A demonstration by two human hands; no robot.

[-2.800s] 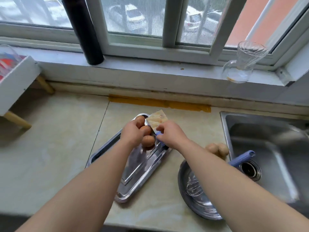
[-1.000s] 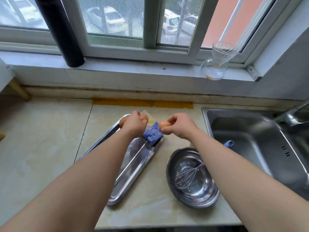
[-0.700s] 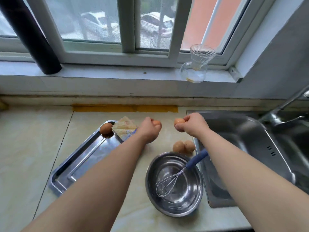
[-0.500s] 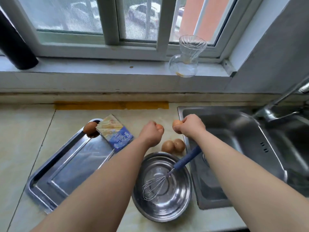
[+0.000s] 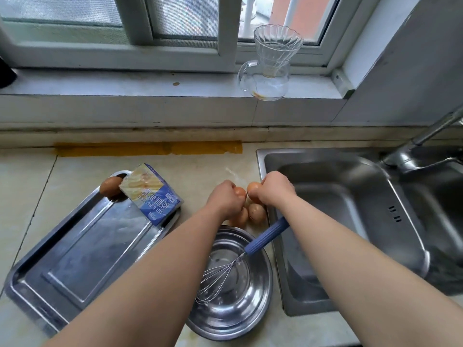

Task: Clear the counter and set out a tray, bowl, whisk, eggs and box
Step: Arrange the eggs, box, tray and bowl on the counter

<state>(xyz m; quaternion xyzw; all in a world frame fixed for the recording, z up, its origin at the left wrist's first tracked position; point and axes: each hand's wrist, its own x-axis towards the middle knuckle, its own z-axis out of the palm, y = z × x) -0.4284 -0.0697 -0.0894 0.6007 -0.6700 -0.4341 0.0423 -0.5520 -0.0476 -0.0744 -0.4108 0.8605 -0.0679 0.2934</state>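
Observation:
My left hand [image 5: 225, 199] grips a brown egg [image 5: 240, 192], and my right hand [image 5: 275, 189] grips another egg [image 5: 253, 188]. Both hands hover just above two eggs [image 5: 256, 212] lying on the counter between the bowl and the sink. A steel bowl [image 5: 258, 306] sits near the front edge with a blue-handled whisk [image 5: 265, 236] leaning in it. To the left lies a steel tray [image 5: 75, 251]. One egg [image 5: 110, 185] and a blue and yellow box [image 5: 150, 192] rest at the tray's far end.
A steel sink [image 5: 355, 221] with a tap [image 5: 423, 144] fills the right side. A glass jug [image 5: 270, 68] stands on the window sill. A strip of yellow tape [image 5: 147, 148] runs along the back of the counter.
Each hand took an egg from the tray and carried it right, to the eggs beside the sink. The hands have sunk lower and closer together. The view swung to the right.

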